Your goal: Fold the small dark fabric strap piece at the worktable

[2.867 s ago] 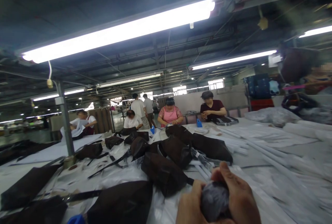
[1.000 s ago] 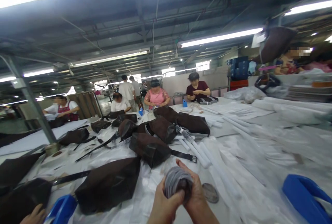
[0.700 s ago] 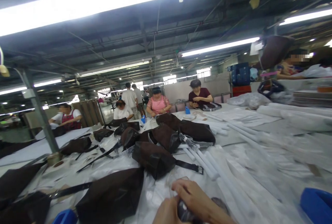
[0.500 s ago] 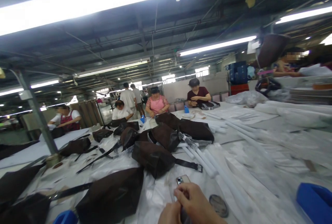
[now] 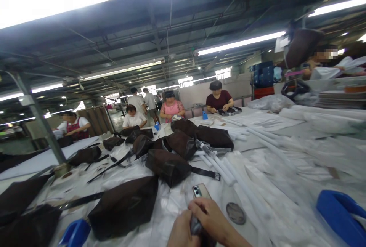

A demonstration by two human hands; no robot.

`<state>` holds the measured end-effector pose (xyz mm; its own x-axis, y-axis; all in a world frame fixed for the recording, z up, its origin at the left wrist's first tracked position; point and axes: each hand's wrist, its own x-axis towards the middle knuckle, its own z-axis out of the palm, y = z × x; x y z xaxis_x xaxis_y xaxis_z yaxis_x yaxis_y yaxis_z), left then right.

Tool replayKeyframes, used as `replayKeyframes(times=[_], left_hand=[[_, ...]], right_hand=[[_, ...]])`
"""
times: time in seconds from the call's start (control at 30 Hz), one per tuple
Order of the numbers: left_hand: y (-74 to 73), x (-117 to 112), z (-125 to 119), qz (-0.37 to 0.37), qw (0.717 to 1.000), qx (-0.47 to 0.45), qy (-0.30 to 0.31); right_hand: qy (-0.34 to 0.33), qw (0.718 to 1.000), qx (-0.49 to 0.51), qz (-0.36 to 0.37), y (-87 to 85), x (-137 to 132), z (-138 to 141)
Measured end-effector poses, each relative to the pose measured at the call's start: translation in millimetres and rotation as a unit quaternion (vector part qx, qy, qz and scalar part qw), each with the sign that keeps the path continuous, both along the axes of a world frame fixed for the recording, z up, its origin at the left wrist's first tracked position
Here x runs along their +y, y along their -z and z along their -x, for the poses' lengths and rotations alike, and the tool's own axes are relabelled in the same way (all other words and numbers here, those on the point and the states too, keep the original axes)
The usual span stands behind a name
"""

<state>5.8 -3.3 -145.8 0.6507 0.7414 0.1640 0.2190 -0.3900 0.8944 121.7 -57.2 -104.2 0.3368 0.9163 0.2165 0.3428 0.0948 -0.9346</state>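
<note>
At the bottom centre my left hand (image 5: 180, 232) and my right hand (image 5: 210, 218) are closed together on a small grey bundle (image 5: 195, 226), of which only a sliver shows between the fingers. A phone (image 5: 201, 191) lies on the white-covered table (image 5: 274, 186) just beyond my right hand. A round dark disc (image 5: 235, 213) lies to the right of my hands. A dark brown bag (image 5: 124, 208) lies to their left.
Several more brown bags (image 5: 168, 167) and black straps lie across the table, with white rolled tubes (image 5: 217, 165) behind. Blue plastic objects sit at the lower right (image 5: 339, 210) and lower left (image 5: 74, 233). Other people work at the far side (image 5: 219, 100). A metal post (image 5: 37, 119) stands at left.
My hands have dropped lower and closed tighter on the grey bundle, which now shows far less. The phone has come into view beyond them. The view has tilted down slightly.
</note>
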Motion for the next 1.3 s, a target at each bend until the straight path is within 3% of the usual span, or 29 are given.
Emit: replayKeyframes(times=[0.07,0.13,0.23,0.33,0.43,0.57,0.7,0.87,1.13,1.23,1.3], left_hand=[[-21.6,-0.1,-3.9,0.052,0.997,0.024,0.058],[-37.8,4.2,-2.4,0.101,0.987,0.062,0.113],[-41.8,14.6,13.0,0.146,0.969,0.065,0.188],[-20.2,15.0,38.0,0.195,0.961,0.061,0.184],[16.2,1.4,62.8,0.196,0.976,0.036,0.09],[59.8,-13.7,88.2,0.155,0.987,0.024,-0.025],[75.8,-9.7,105.1,0.199,0.979,0.039,-0.025],[72.7,-3.4,117.7,0.255,0.966,0.025,-0.014],[72.9,-20.9,120.6,0.269,0.958,-0.002,-0.098],[51.2,-28.1,122.7,0.23,0.963,0.057,-0.129],[17.3,-22.5,139.5,0.178,0.962,0.141,-0.15]], right_hand=[[0.017,0.999,-0.049,0.007,-5.2,-1.6,0.2],[0.042,0.999,-0.018,0.008,-3.7,-0.1,0.0],[0.054,0.997,0.05,0.016,11.8,6.3,-1.3],[0.074,0.991,0.113,0.026,32.4,12.3,-2.9],[0.091,0.982,0.161,0.035,46.1,15.4,-4.7],[0.098,0.977,0.184,0.036,50.9,16.2,-8.6],[0.098,0.978,0.181,0.041,51.0,15.1,-12.1],[0.092,0.983,0.154,0.049,53.4,12.7,-13.9],[0.029,0.996,0.051,0.073,46.9,8.9,-21.4],[0.004,0.997,0.015,0.076,41.2,7.3,-22.3],[-0.002,0.998,-0.003,0.068,38.0,5.4,-20.4]])
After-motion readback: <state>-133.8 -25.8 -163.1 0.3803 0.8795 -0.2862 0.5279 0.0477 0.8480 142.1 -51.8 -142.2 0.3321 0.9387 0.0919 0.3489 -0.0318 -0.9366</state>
